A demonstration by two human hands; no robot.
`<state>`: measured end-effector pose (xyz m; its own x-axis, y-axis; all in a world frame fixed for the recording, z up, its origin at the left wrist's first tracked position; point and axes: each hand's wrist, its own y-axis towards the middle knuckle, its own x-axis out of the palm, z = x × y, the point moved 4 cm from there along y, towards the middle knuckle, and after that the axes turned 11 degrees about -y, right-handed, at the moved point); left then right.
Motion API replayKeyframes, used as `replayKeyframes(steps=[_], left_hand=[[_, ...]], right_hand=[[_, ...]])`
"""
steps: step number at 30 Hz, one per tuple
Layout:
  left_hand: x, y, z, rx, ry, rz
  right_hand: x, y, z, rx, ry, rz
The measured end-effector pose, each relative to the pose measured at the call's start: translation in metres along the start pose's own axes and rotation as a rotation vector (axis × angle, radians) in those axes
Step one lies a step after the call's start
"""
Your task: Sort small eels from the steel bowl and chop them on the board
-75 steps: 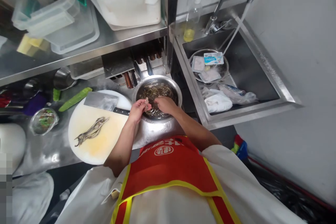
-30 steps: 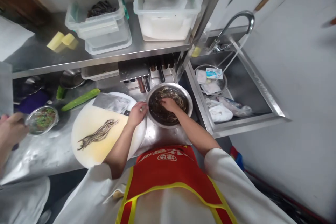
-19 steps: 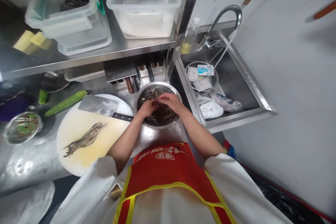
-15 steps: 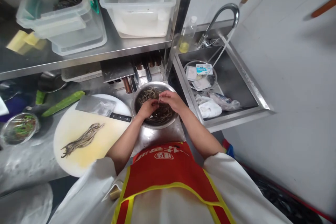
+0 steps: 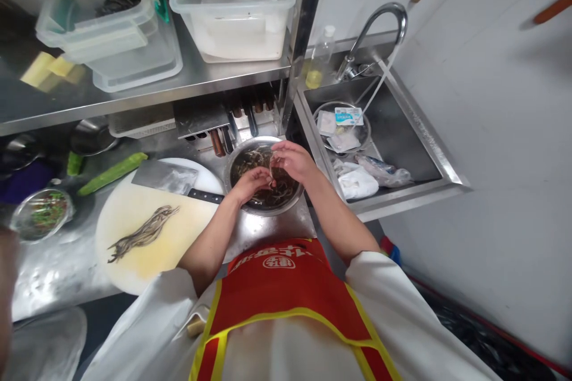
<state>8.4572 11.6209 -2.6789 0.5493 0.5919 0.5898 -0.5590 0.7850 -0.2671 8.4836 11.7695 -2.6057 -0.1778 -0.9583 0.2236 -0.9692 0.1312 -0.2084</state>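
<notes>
Over a steel bowl (image 5: 235, 202) of dark water with thin strips in it, both of my hands work close together. A slender, pale eel-like strip (image 5: 271, 168) stretches between them. My right hand (image 5: 295, 162) pinches its upper part, fingers bent. Below and to the left, my left hand (image 5: 251, 184) has its fingertips closed at the lower end. Left of the bowl, a bundle of dark eel-like strips (image 5: 145, 232) lies on a round white cutting board (image 5: 187, 235). A cleaver (image 5: 167, 180) rests on the board's far side, its black handle near the bowl.
To the right is a sink (image 5: 402, 137) under a running faucet (image 5: 379, 9), with a basin (image 5: 367, 137) of packets and bagged items. A shelf (image 5: 187, 83) with plastic tubs (image 5: 245, 30) hangs ahead. Green stalk (image 5: 114, 172) and covered bowl (image 5: 42, 214) sit left. A blurred shape enters at far left.
My hands have moved slightly apart, and the strip between them now shows more clearly. The view has shifted a little. A blurred shape has appeared at the left edge.
</notes>
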Motion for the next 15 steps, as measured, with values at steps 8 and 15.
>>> replayKeyframes(steps=[8, 15], left_hand=[[-0.01, -0.005, -0.004, -0.105, 0.064, 0.105], [-0.013, -0.008, 0.014, -0.06, -0.444, 0.391]], right_hand=[[0.003, 0.012, -0.004, -0.093, -0.381, 0.015], [-0.007, -0.001, 0.04, -0.137, -0.824, 0.21]])
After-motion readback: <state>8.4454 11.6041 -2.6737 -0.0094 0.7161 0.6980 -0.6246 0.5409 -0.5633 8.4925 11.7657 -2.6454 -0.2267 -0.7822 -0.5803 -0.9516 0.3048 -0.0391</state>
